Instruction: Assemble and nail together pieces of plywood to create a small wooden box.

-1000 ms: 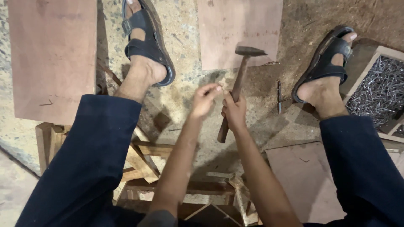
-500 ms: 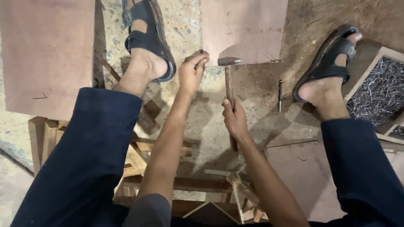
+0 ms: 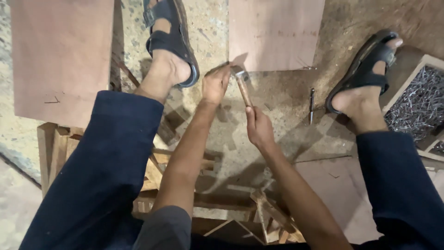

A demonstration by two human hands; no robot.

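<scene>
Presently the right hand (image 3: 259, 129) grips the wooden handle of the hammer (image 3: 242, 88), fingers closed around it. Left hand (image 3: 215, 85), fingers pinched narrow, rests beside the hammer head at the plywood sheet's (image 3: 275, 32) near edge, on the floor (image 3: 277, 97).

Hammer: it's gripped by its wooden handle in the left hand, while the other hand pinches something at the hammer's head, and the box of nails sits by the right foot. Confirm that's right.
Not quite. The head view shows the right hand gripping the hammer by its wooden handle; the left hand is the one pinching at its head. The box of nails does sit by the right foot.
</scene>
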